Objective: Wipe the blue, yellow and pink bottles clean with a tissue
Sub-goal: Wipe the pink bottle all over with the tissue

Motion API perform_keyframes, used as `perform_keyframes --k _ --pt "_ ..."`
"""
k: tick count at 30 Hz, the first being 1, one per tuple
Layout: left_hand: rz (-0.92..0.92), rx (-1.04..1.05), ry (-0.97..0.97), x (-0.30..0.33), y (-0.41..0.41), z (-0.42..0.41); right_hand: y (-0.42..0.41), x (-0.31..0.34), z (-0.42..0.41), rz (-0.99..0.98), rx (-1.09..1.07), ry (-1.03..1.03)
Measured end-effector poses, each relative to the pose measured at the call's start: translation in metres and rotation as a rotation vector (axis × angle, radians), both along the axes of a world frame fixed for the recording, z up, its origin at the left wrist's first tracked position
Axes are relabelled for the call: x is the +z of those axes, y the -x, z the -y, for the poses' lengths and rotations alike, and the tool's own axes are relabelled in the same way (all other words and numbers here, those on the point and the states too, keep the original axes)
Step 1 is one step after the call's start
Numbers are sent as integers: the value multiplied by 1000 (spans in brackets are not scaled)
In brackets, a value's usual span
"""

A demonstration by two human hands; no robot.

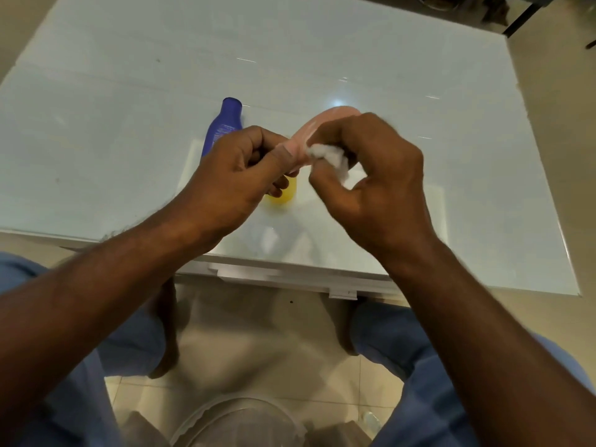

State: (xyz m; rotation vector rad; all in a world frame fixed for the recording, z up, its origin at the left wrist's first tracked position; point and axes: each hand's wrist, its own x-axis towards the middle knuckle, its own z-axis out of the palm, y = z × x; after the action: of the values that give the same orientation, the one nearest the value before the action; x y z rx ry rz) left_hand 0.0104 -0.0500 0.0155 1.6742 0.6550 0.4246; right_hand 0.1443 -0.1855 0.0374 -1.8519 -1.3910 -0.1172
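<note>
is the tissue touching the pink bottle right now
Touching. The head view shows the white tissue, pinched in the right hand, pressed against the pink bottle with no gap between them.

The pink bottle is a pale salmon pink, the tissue white. The blue bottle is deep violet-blue with small pale print; the yellow bottle is bright yellow. The counter is glossy pale blue-white. The floor has beige tiles; the trousers are plain blue.

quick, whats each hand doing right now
Left hand: closed, gripping the near end of the pink bottle.
Right hand: closed, pinching a crumpled tissue against the pink bottle.
</note>
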Motion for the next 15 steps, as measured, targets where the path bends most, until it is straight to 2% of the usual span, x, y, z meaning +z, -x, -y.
perform_keyframes --k 2,4,7,9,12,15 --pt "-6 14 7 -2 1 -2 -14 2 -1 -75 -172 12" --pt "-27 26 9 -3 2 -5 -26 4 0 -230 -325 18" --pt "-55 30 5 -5 3 -7 -24 6 3 -421 -376 -118" --pt "-67 29 14 -7 3 -7 -14 6 4 -350 -331 -132" --pt "-60 22 24 -6 3 -6 -3 0 2 -170 -247 -45" --pt "-40 40 35 -3 0 -5 4 -2 -1 -193 -172 -11"
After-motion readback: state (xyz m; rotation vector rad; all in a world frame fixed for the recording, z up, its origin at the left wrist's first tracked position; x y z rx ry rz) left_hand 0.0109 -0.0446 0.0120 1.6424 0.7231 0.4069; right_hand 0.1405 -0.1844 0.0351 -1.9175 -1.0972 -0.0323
